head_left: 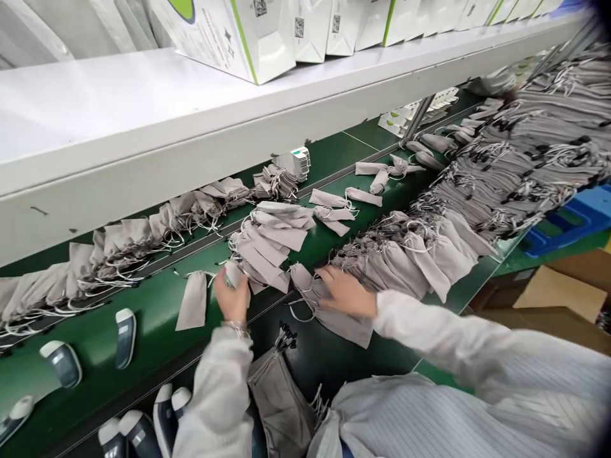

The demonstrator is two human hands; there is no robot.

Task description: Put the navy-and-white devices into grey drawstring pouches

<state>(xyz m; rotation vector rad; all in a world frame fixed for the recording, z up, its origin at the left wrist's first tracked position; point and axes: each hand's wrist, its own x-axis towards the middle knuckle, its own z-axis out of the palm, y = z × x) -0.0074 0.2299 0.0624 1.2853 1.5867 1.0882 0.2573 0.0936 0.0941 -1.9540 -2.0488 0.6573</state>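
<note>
My left hand (pixel 232 297) is closed around a small grey drawstring pouch (pixel 235 273) at the near side of the green belt (pixel 153 312). A flat empty pouch (pixel 192 301) lies just left of it. My right hand (pixel 346 292) rests palm down, fingers spread, on a loose grey pouch (pixel 341 324) at the edge of a long heap of pouches (pixel 420 251). Between the two hands sits a fanned pile of pouches (pixel 270 245). Both arms wear white striped sleeves.
Several grey-and-white handheld devices (pixel 125 337) lie on the belt at lower left. More pouches line the belt's far side (pixel 119 245) and pile up at right (pixel 534 146). A white shelf (pixel 191 133) carries boxes overhead. Cardboard boxes (pixel 558 299) and a blue tray (pixel 573 219) stand at right.
</note>
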